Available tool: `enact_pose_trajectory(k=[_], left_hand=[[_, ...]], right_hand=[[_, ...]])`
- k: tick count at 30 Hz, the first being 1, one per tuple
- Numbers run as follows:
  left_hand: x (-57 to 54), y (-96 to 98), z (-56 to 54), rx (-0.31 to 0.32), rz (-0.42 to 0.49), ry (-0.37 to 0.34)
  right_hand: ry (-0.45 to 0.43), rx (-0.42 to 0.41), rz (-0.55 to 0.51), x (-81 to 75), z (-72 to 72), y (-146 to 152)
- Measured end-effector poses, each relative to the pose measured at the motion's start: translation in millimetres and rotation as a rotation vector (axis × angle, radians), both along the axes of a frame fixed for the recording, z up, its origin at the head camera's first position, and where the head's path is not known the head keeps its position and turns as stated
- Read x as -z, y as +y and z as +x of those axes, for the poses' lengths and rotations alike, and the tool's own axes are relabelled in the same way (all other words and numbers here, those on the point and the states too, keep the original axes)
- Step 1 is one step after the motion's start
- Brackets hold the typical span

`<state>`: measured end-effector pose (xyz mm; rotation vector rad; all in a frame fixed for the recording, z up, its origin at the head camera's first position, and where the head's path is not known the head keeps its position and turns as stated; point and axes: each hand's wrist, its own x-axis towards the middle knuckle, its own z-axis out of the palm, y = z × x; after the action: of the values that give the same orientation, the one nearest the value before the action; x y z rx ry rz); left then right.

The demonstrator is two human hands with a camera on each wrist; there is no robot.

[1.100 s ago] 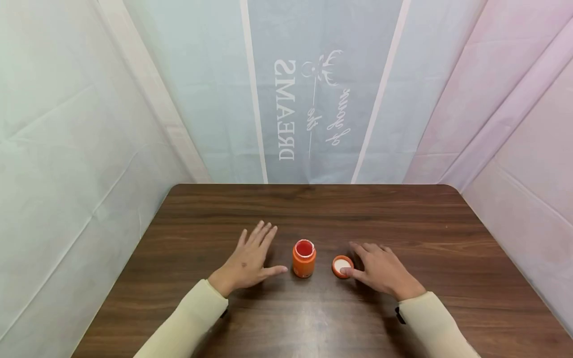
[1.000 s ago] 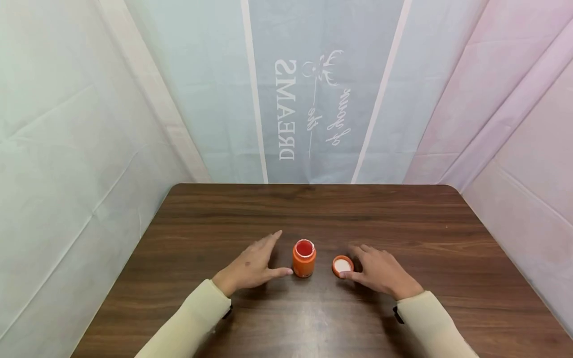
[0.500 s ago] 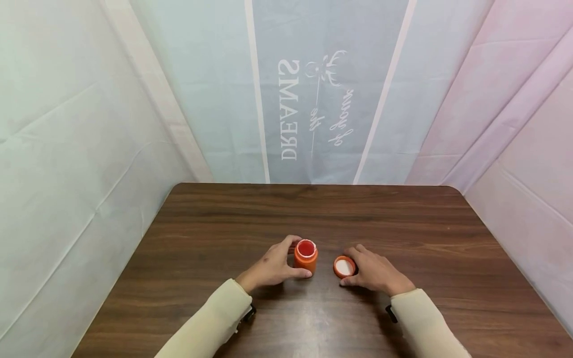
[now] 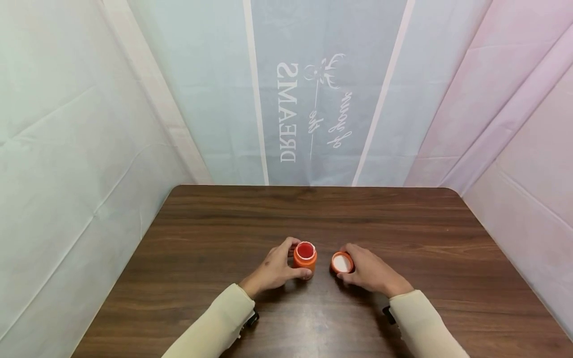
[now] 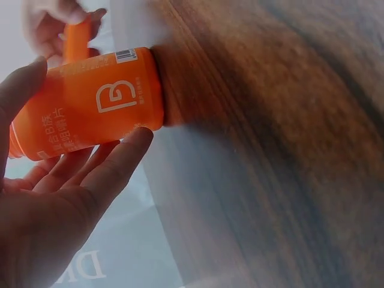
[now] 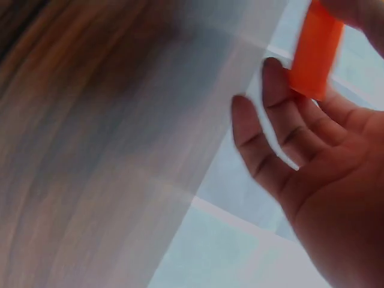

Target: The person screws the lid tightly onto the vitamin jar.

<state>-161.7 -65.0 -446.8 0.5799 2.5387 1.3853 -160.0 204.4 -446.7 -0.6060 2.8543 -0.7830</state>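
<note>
An orange pill bottle (image 4: 305,263) stands upright near the middle of the table, uncapped, with a ragged white rim round its mouth. My left hand (image 4: 277,266) grips it from the left, thumb in front and fingers behind. In the left wrist view the bottle (image 5: 96,102) shows a white B logo and a barcode, its base right at the wood. To the right, my right hand (image 4: 369,268) pinches the orange bottle cap (image 4: 342,262) by its edge, white inside facing up. The right wrist view has the cap (image 6: 317,51) between thumb and fingers, raised off the table.
The dark wooden table (image 4: 215,209) has rounded far corners. Behind it hangs a pale blue cloth (image 4: 327,164) with mirrored white lettering. Light cloth walls (image 4: 80,149) stand at both sides.
My left hand has moved right and closed round the bottle. My right hand has taken hold of the cap, which has come slightly up from the table.
</note>
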Motion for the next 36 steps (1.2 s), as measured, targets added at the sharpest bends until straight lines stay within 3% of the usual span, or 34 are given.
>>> enact_pose_trajectory(k=[5,9,15,19,22,29,36], left_hand=[[2.2,-0.7,-0.2,-0.002,0.028,0.01],[4.5,-0.9,0.6,-0.001,0.042,0.016],[7.1,-1.7,1.0,-0.001,0.06,0.012],[7.6,-2.1,0.7,0.003,0.075,0.016],[8.0,-2.3,0.3,0.006,0.083,0.021],[7.6,-2.3,-0.2,-0.002,0.114,0.004],[8.8,-3.4,-1.2,-0.019,0.118,-0.021]], right_hand=[[0.079,-0.036,-0.207,-9.8,-0.4,-10],[0.088,-0.037,-0.289,-17.6,0.2,-17],[0.049,-0.034,-0.307,-22.7,0.4,-25],[0.081,-0.035,-0.303,-23.4,-0.3,-27],[0.107,-0.051,-0.321,-24.9,-1.0,-28],[0.056,-0.119,-0.392,-36.1,-1.8,-34],[0.064,-0.181,-0.308,-49.2,-2.4,-42]])
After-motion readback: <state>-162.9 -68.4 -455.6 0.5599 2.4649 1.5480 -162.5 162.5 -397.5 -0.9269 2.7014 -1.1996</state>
